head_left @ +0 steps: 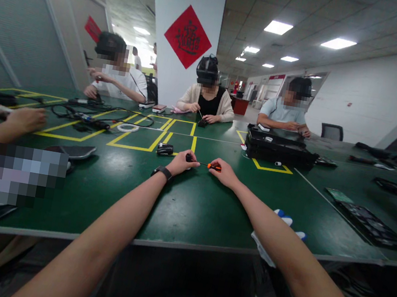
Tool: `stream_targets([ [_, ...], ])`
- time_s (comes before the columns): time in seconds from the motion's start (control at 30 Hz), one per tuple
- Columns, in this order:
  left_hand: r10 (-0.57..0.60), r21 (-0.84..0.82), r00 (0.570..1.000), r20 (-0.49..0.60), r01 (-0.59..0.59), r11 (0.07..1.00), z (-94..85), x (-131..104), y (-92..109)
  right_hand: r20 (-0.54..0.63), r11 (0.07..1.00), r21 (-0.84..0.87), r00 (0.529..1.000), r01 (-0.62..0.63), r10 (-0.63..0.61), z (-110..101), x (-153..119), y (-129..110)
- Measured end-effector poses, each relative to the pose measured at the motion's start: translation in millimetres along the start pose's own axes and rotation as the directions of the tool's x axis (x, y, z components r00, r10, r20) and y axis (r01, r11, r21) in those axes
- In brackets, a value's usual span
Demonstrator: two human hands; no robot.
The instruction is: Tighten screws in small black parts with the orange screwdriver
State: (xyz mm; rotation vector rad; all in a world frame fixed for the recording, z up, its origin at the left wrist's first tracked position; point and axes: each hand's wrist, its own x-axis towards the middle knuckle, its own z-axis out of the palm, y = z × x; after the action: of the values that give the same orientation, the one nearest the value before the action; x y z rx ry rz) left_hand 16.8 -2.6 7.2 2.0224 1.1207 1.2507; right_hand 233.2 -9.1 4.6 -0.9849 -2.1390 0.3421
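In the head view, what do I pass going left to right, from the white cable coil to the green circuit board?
White cable coil → black cylindrical part → left hand → right hand, gripping an orange-and-black screwdriver → black equipment stack → green circuit board.

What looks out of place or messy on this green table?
What seems a blue-and-white glove, partly under the right forearm, looks oddly placed, drooping over the near edge of the table. Leftward, black cables lie tangled.
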Motion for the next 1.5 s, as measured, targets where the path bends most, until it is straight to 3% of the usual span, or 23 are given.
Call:
stream_targets([
  [0.2,0.012,0.012,1.0,0.002,-0.012,1.0,0.1,0.7,-1.5,0.02,0.994,-0.108,1.0,0.015,-0.013,0.8,2.9,3.1],
  [0.43,-0.006,0.011,1.0,-0.005,0.006,1.0,0.3,-0.2,-0.4,0.011,0.999,0.039,1.0,0.0,0.0,1.5,0.1,2.6],
  [0.63,0.003,0.017,1.0,-0.004,-0.003,1.0,0.0,0.3,-1.7,0.013,0.997,-0.07,1.0,0.011,-0.01,1.0,2.9,4.2],
  [0.8,0.008,0.019,1.0,-0.001,-0.008,1.0,-0.3,0.4,-1.6,-0.002,1.0,0.017,1.0,-0.006,0.006,1.4,0.8,1.8],
  [1.0,0.025,0.011,1.0,0.01,-0.025,1.0,-0.7,0.3,0.8,0.062,0.995,-0.09,0.997,0.042,-0.037,-0.9,1.7,-3.1],
  [1.5,0.015,0.025,1.0,0.001,-0.015,1.0,-1.6,0.0,4.7,0.027,1.0,-0.029,1.0,-0.007,0.008,-4.8,-1.3,-3.4],
])
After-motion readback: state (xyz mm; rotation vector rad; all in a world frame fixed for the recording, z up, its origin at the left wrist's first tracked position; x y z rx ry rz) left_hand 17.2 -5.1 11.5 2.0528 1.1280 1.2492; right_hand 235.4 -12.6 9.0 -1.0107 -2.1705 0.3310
